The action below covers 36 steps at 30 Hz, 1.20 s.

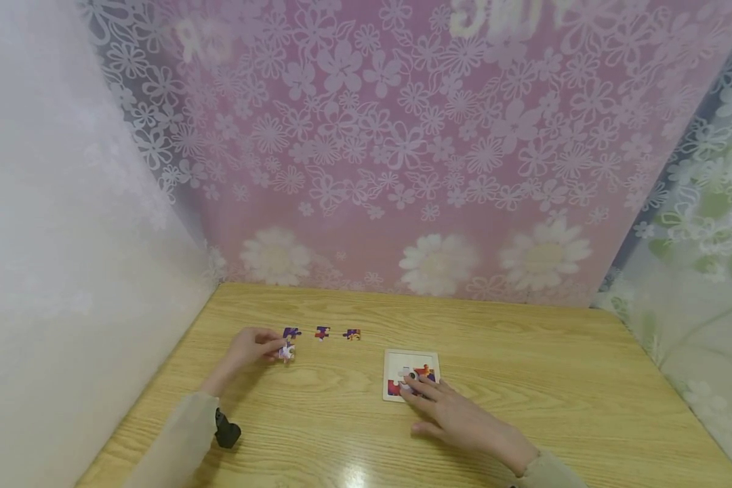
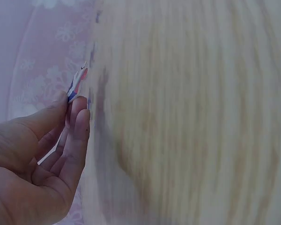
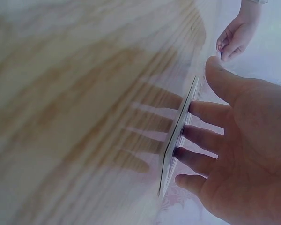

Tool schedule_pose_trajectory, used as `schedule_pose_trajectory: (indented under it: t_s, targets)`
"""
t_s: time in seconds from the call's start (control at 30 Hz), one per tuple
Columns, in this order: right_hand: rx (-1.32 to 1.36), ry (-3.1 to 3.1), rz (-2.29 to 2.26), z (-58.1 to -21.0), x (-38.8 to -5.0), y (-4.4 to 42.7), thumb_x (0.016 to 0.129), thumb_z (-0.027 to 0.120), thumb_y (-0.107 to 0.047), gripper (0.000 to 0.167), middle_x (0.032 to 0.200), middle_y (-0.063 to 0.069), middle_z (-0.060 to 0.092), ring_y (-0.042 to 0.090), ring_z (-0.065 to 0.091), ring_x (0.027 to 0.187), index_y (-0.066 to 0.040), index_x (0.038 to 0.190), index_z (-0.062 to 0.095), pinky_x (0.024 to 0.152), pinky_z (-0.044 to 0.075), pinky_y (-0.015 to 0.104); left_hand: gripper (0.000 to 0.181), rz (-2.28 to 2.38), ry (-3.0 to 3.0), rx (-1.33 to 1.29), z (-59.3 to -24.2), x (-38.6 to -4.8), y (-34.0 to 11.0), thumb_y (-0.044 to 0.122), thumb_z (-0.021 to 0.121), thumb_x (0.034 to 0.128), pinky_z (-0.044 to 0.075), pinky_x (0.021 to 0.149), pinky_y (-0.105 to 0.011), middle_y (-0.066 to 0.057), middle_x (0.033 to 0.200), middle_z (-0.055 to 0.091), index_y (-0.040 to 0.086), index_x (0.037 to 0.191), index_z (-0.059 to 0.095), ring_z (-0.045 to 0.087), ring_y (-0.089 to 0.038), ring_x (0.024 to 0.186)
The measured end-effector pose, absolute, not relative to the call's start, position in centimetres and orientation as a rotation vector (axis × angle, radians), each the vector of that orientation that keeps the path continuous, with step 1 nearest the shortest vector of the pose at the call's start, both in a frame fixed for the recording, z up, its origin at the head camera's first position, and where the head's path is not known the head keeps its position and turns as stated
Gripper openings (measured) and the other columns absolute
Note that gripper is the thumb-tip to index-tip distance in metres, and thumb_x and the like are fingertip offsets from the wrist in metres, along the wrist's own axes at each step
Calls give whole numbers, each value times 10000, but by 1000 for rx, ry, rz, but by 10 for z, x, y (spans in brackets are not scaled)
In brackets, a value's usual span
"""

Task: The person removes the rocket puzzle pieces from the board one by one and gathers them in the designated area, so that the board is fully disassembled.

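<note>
My left hand [image 1: 251, 350] pinches a white and purple jigsaw piece [image 1: 287, 351] between thumb and fingertips. In the left wrist view that piece is seen nearly edge-on, held over the table. A square puzzle tray [image 1: 393, 359] with a pale border lies in front of my right hand [image 1: 460, 417]. The fingers of this hand are extended, and their tips rest on the tray and its fitted pieces [image 1: 425, 372]. Part of the picture is hidden under those fingers. In the right wrist view the tray's edge [image 3: 171, 145] shows against the fingertips.
Three loose jigsaw pieces lie in a row beyond my left hand: a left one [image 1: 291, 333], a middle one [image 1: 322, 333] and a right one [image 1: 353, 334]. All rest on a wooden table [image 1: 524, 352], with a floral pink curtain [image 1: 372, 169] behind it.
</note>
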State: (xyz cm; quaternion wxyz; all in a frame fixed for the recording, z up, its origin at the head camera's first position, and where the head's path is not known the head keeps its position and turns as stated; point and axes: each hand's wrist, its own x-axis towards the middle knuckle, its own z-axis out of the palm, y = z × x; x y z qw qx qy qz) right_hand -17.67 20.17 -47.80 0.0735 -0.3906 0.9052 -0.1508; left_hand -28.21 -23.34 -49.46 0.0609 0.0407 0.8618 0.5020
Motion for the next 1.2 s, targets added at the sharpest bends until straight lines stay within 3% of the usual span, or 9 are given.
schedule_pose_trajectory:
  t_s: [0.7, 0.97, 1.2]
  targets:
    - [-1192, 2714, -482, -478, -174, 202, 1045, 508, -446, 641, 1624, 179, 315, 424, 347, 1453, -55, 1544, 413, 1108, 308, 663, 128, 1302, 2736, 90, -487, -279, -226, 105, 764, 910, 598, 650, -296, -53, 842, 753, 14, 1001, 764, 709, -155, 702]
    - [-1203, 2728, -465, -475, -174, 201, 1046, 503, -447, 639, 1617, 185, 327, 431, 357, 1445, -55, 1543, 415, 1099, 319, 664, 109, 1121, 2871, 119, -485, -279, -223, 172, 809, 878, 564, 705, -340, -10, 826, 732, 77, 916, 772, 656, -154, 747]
    - [-1172, 2713, -466, -473, -174, 201, 1043, 508, -453, 644, 1626, 172, 316, 434, 347, 1451, -67, 1549, 409, 1112, 302, 662, 95, 1062, 2921, 152, -487, -282, -224, 168, 789, 896, 532, 652, -325, -1, 818, 718, 78, 921, 771, 634, -139, 715]
